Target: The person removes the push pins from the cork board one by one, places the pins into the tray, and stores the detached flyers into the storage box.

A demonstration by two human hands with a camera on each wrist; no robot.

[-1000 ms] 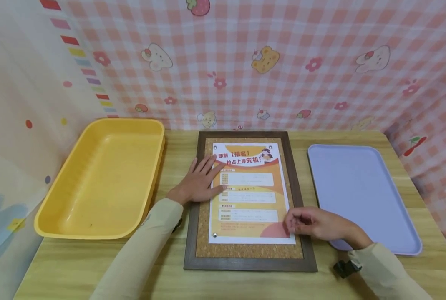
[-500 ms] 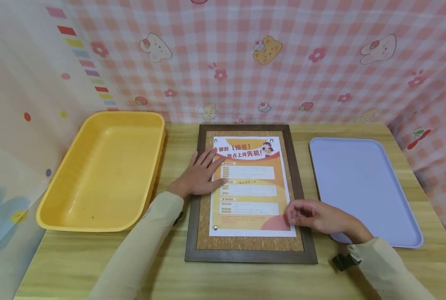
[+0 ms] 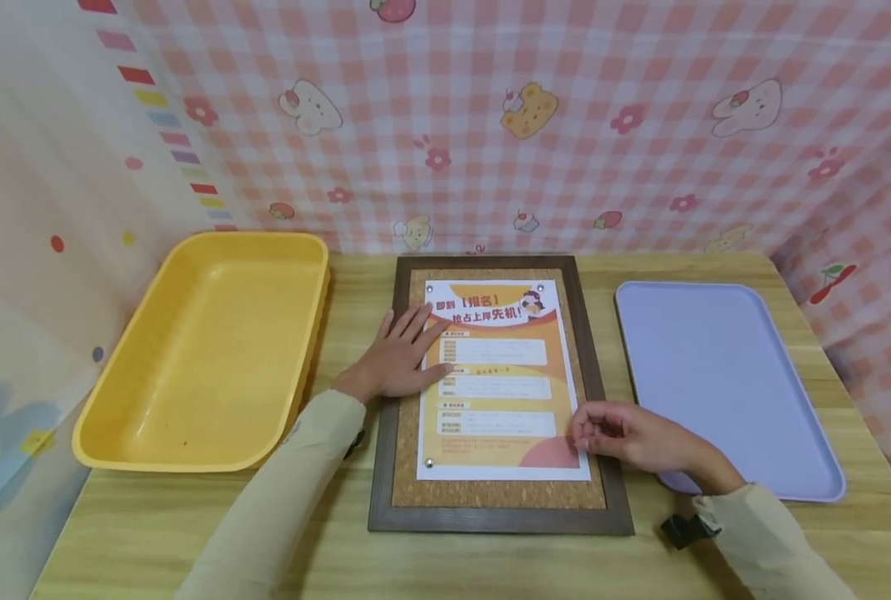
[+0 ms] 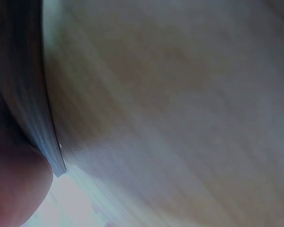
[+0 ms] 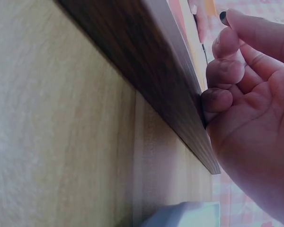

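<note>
A printed poster [image 3: 498, 383] lies on a cork board [image 3: 498, 496] with a dark wooden frame [image 3: 498, 521]. Silver thumbtacks show at its two upper corners and at the lower left. My left hand [image 3: 392, 367] rests with spread fingers on the poster's left edge and the frame. Beside the poster's lower right edge, my right hand [image 3: 633, 433] has its fingers curled in over the frame. In the right wrist view, a small dark round object [image 5: 223, 18], apparently a thumbtack, sits at the tips of that hand's thumb and finger. Its tip is hidden.
A deep yellow tub [image 3: 197, 358] stands on the left of the wooden table [image 3: 490, 571]. To the right lies a flat lilac tray [image 3: 723, 375], close by the right wrist. Checked cloth [image 3: 445, 83] hangs behind the table.
The head view dips and shifts slightly. Both hands stay almost in place; the right hand has edged a little to the right along the poster's edge.
</note>
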